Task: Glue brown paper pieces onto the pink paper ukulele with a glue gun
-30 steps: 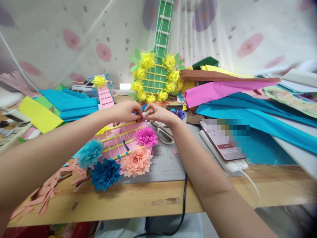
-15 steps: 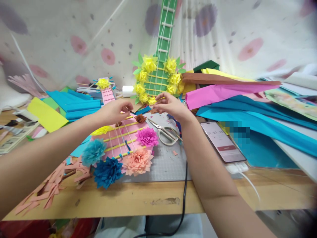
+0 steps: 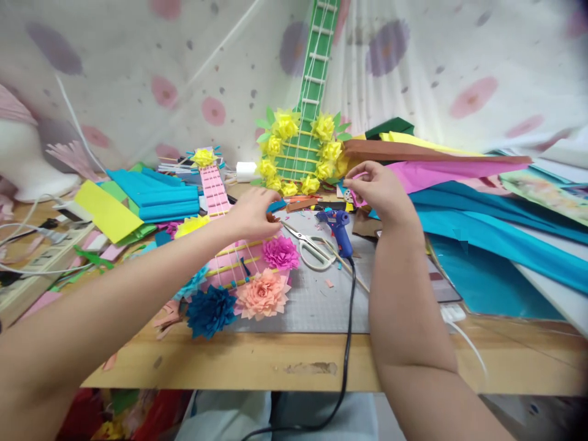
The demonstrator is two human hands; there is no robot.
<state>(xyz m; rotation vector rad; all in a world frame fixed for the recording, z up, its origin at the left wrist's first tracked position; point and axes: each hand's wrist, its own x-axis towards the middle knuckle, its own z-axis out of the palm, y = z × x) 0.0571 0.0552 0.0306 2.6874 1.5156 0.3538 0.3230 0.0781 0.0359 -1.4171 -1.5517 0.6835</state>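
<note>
My left hand [image 3: 257, 213] reaches over the pink paper guitar [image 3: 215, 190], its fingers curled around a small brown paper flower [image 3: 274, 218], mostly hidden by the hand. Around the guitar's body sit a magenta flower [image 3: 281, 252], a peach flower [image 3: 263, 294] and a dark blue flower [image 3: 211, 311]. My right hand [image 3: 377, 188] hovers at the end of the magenta crepe paper [image 3: 427, 174], fingers bent and slightly apart, with nothing clearly held. Below it and to the left, a blue glue gun [image 3: 339, 231] lies beside scissors [image 3: 316, 252] on the grey cutting mat [image 3: 307, 306].
A green guitar [image 3: 305, 131] ringed with yellow flowers stands at the back. Blue crepe paper [image 3: 463, 211] lies on the right, above a phone [image 3: 441, 278] partly behind my forearm. The glue gun's black cord [image 3: 348, 331] runs over the table's front edge.
My right hand has moved right, away from my left hand, uncovering the glue gun. My left hand has come down over the brown flower. The view has shifted slightly.
</note>
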